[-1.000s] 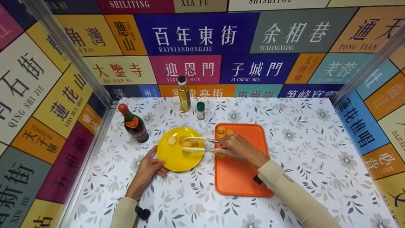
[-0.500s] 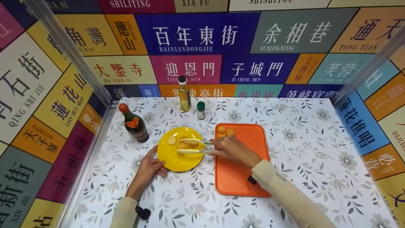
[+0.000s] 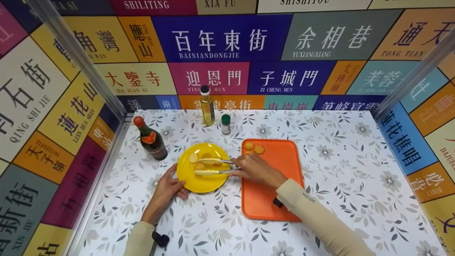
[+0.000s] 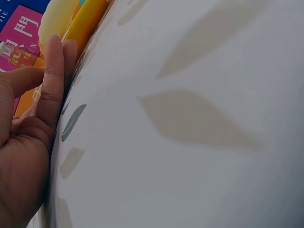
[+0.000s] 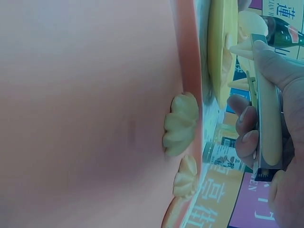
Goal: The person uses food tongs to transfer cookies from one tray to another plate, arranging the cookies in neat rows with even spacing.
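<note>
A yellow plate [image 3: 204,181] sits on the floral tablecloth and bears several round biscuits [image 3: 193,158]. My left hand [image 3: 169,186] rests on the table with its fingers touching the plate's near-left rim [image 4: 78,28]. My right hand [image 3: 254,169] grips cream-tipped tongs [image 3: 213,166] whose arms reach over the plate, with a biscuit [image 3: 199,166] between their tips. In the right wrist view my fingers [image 5: 247,128] curl round the tongs' handle [image 5: 268,114]. An orange tray [image 3: 280,185] lies to the right of the plate, with biscuits [image 3: 253,147] at its far-left corner [image 5: 179,126].
A dark bottle with a red cap [image 3: 151,139] stands left of the plate. A tall oil bottle [image 3: 207,106] and a small green-capped jar [image 3: 225,124] stand near the back wall. Colourful sign panels wall in the table on three sides.
My right hand and the tongs have moved left, further over the plate, carrying a biscuit. The left hand has stayed at the plate's rim.
</note>
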### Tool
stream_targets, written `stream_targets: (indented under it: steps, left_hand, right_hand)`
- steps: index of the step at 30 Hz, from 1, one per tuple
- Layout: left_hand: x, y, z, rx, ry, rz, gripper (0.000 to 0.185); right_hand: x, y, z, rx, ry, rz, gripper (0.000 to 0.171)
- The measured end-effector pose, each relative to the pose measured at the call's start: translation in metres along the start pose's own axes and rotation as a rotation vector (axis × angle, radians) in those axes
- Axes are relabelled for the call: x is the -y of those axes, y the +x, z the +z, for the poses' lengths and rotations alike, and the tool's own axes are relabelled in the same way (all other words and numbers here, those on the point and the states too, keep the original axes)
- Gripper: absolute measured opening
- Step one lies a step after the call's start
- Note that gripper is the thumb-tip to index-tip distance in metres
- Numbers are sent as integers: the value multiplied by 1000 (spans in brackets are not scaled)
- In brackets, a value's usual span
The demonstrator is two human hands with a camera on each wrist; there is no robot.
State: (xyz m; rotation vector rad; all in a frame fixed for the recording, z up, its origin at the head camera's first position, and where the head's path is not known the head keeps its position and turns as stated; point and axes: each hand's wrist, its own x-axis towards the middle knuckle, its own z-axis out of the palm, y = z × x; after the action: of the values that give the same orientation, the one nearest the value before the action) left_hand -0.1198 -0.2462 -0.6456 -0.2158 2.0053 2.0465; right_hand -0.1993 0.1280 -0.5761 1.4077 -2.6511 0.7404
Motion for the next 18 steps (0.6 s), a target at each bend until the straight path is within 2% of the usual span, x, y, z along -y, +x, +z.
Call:
stream_targets:
  steps: [9, 18]
  left_hand:
    - [-1, -2, 0, 8, 14, 24, 82]
    - [-1, -2, 0, 10, 2, 21, 82]
  right_hand:
    - [2, 9, 7, 28, -33, 0, 41]
    - [5, 17, 8, 68, 17, 53, 42]
